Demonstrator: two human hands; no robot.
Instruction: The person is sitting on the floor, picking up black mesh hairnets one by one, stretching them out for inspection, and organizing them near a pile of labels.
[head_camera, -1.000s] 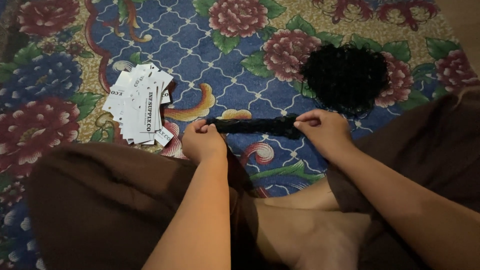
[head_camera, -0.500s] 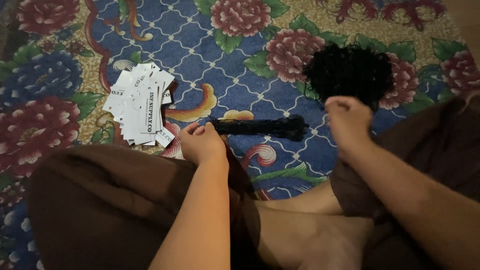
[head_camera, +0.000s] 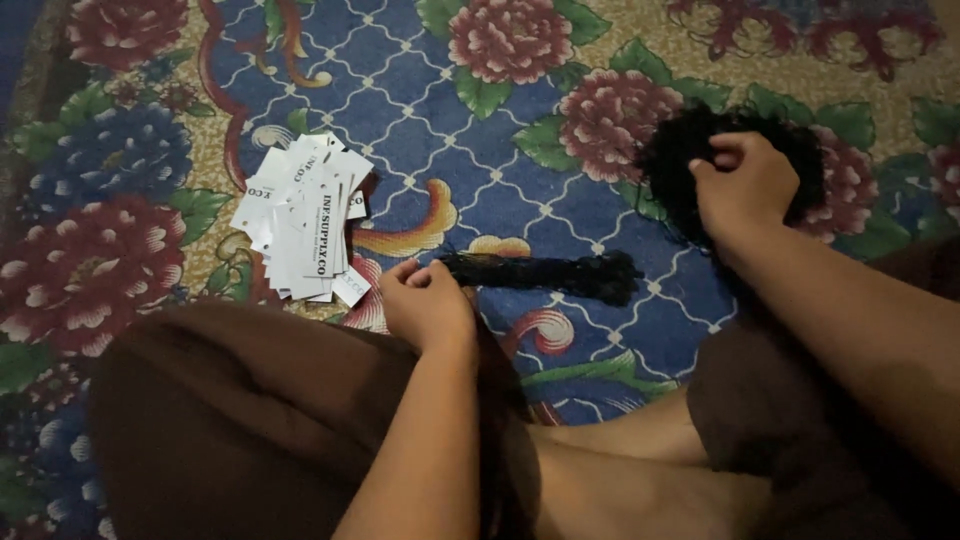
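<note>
Floral carpet (head_camera: 420, 110) in blue, red and gold fills the floor, with brown-clothed knees at the bottom edge. Right hand (head_camera: 745, 185) rests curled on a loose black tangle of thread (head_camera: 670, 165), fingers closed into it. A slim black bundle of cords (head_camera: 545, 272) lies with its long axis left to right between the hands; the left hand (head_camera: 425, 300) pinches its near end. White paper tags (head_camera: 300, 215) sit just left. Dim light hides individual strands.

Left hand (head_camera: 425, 305) pinches black string bundle (head_camera: 545, 272); right hand (head_camera: 745, 185) grabs tangled black pile (head_camera: 670, 165) on carpet (head_camera: 400, 100)
</note>
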